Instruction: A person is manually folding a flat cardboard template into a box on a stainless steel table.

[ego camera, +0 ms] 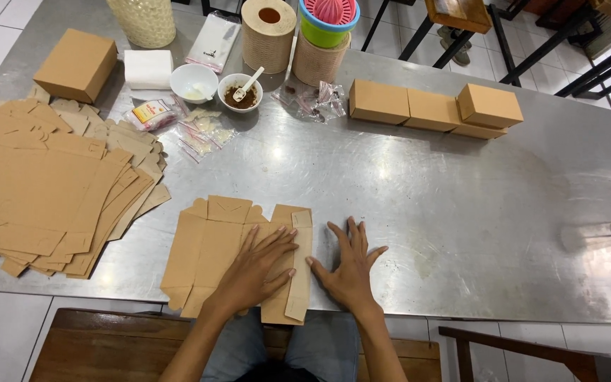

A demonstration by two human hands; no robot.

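Lying at the far left of the steel table (461, 212), a stack of flat cardboard blanks (51, 184) is fanning out. Near the front edge, the left hand (252, 272) is pressing flat, fingers spread, on an unfolded box blank (206, 247). The right hand (351, 272) is resting open just beside its right flap. Folded boxes (436, 107) are sitting behind.

Bright, even overhead light is falling on the steel table (419, 191), which is throwing back soft white glare patches near its centre. Shadows are lying short and faint. Focus is holding sharp throughout; straight edges are bowing slightly toward the corners.
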